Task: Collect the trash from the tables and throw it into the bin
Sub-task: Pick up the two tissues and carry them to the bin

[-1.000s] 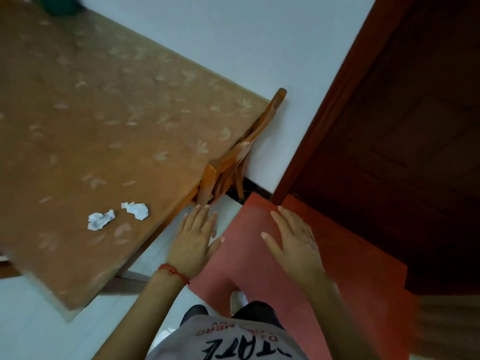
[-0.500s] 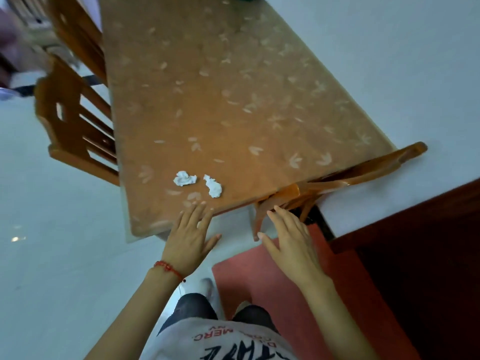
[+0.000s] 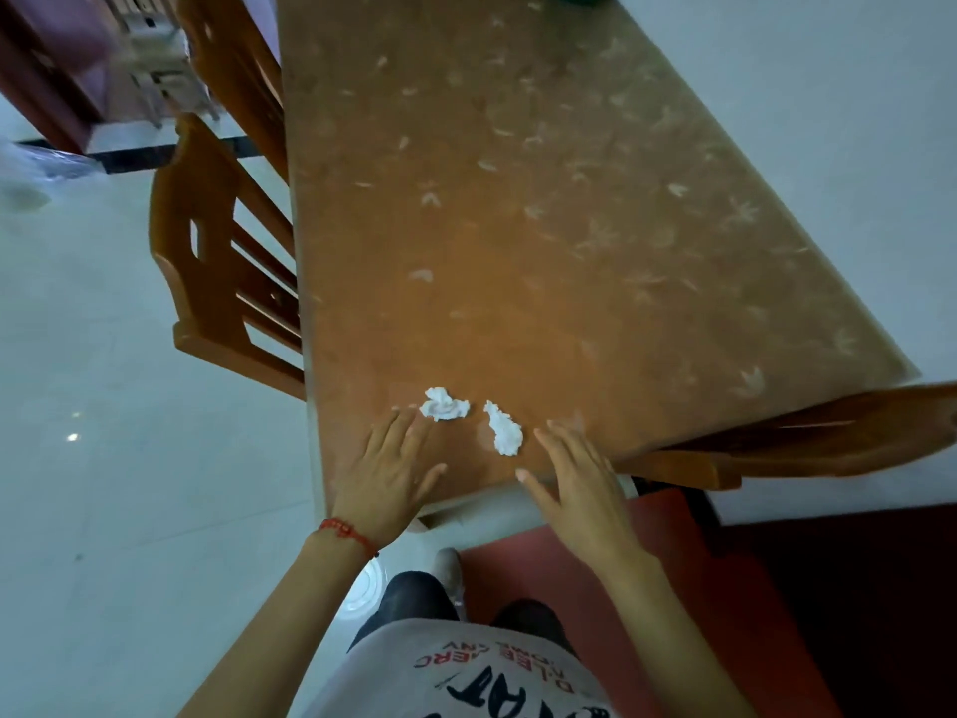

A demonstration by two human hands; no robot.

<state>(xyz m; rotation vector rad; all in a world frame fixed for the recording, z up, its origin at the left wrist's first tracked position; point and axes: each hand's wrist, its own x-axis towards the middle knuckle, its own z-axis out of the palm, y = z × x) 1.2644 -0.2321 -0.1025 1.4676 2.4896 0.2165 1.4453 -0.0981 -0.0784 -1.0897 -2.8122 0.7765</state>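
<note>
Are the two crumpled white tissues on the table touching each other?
Apart. The head view shows a strip of bare brown table between the left tissue and the right tissue.

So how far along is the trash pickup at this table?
Nothing looks collected yet. Both crumpled tissues, the left tissue and right tissue, lie on the table. The left hand and right hand reach toward them, open and holding nothing. Grabbing and binning remain; no bin is visible.
</note>
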